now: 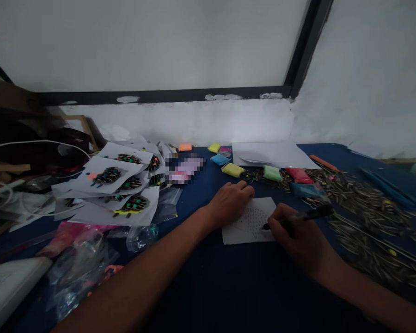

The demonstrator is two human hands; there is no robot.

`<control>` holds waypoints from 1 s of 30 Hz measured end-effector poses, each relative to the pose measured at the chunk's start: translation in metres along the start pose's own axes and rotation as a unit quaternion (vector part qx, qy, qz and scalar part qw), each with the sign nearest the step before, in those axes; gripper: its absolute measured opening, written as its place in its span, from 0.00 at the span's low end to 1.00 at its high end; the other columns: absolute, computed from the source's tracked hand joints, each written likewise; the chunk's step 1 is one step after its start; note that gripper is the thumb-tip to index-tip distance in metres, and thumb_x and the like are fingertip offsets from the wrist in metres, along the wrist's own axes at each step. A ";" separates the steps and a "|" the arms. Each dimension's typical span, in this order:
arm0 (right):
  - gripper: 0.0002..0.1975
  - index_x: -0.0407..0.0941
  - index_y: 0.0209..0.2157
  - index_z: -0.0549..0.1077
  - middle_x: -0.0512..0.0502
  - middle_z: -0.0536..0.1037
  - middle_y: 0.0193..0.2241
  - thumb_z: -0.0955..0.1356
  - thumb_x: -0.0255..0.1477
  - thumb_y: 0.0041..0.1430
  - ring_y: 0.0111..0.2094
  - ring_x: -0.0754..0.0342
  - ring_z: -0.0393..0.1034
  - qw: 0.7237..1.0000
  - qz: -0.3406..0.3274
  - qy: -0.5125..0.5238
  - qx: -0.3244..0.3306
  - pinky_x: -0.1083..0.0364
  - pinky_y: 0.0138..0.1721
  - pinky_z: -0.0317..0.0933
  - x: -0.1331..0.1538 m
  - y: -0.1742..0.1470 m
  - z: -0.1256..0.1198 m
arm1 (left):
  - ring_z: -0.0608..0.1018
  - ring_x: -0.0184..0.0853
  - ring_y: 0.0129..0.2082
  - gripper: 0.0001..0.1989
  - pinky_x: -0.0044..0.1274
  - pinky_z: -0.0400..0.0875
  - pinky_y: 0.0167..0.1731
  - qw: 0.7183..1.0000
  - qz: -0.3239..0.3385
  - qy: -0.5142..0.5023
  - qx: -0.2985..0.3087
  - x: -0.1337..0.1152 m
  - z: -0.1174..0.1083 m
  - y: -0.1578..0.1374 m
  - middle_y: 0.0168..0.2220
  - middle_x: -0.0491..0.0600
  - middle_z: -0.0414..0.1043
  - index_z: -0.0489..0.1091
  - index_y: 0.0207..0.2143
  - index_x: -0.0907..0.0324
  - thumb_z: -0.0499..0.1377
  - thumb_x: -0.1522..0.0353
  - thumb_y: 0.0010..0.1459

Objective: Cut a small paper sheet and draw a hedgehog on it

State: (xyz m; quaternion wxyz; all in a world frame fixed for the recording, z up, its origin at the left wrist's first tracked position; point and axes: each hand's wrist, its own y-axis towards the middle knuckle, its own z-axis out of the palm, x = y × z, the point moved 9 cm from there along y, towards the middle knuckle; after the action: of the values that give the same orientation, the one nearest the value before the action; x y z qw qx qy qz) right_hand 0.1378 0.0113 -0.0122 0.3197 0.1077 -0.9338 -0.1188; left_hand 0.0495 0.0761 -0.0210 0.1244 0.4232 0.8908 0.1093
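A small sheet of white paper point(231, 235) lies on the dark blue table, carrying an oval drawing point(253, 219) filled with rows of small marks. My left hand point(231, 203) holds the sheet down at its upper left edge, fingers bent and pressed together. In my right hand point(293, 231) is a black pen point(315, 213), pinched between thumb and fingers. Its tip meets the paper at the drawing's right side. Part of the sheet's right edge is hidden behind the right hand.
Striped seeds point(364, 199) spread across the right, with blue tweezers point(390, 185) beyond them. Colored clay packets point(233, 170) and blank paper point(266, 153) lie at the back. Left are seed-decorated sheets point(104, 182), plastic bags point(79, 263) and a white box point(15, 286).
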 end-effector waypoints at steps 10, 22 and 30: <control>0.10 0.47 0.23 0.63 0.55 0.63 0.15 0.60 0.31 0.57 0.17 0.58 0.59 0.999 -0.004 0.031 0.017 0.59 0.18 0.50 0.000 -0.003 0.004 | 0.71 0.34 0.36 0.11 0.28 0.63 0.39 1.000 -0.001 -0.001 0.008 0.001 0.003 0.001 0.39 0.49 0.67 0.64 0.39 0.59 0.44 0.73 0.63; 0.09 0.47 0.23 0.62 0.55 0.63 0.15 0.60 0.32 0.57 0.17 0.58 0.58 0.997 0.002 0.061 0.042 0.58 0.18 0.51 0.003 -0.001 0.008 | 0.71 0.34 0.34 0.10 0.28 0.63 0.36 1.000 0.003 0.001 -0.001 -0.001 0.000 0.000 0.38 0.48 0.67 0.65 0.39 0.59 0.45 0.73 0.63; 0.09 0.47 0.24 0.62 0.55 0.62 0.16 0.60 0.32 0.57 0.17 0.58 0.58 0.997 0.010 0.063 0.044 0.58 0.18 0.51 0.002 -0.001 0.008 | 0.71 0.34 0.35 0.10 0.27 0.63 0.38 1.000 -0.001 0.001 0.003 -0.001 -0.001 0.000 0.38 0.49 0.67 0.65 0.39 0.59 0.45 0.73 0.63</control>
State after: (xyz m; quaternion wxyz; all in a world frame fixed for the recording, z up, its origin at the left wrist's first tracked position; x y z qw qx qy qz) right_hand 0.1313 0.0109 -0.0179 0.3742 0.1199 -0.9171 -0.0680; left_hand 0.0502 0.0751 -0.0202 0.1222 0.4226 0.8916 0.1073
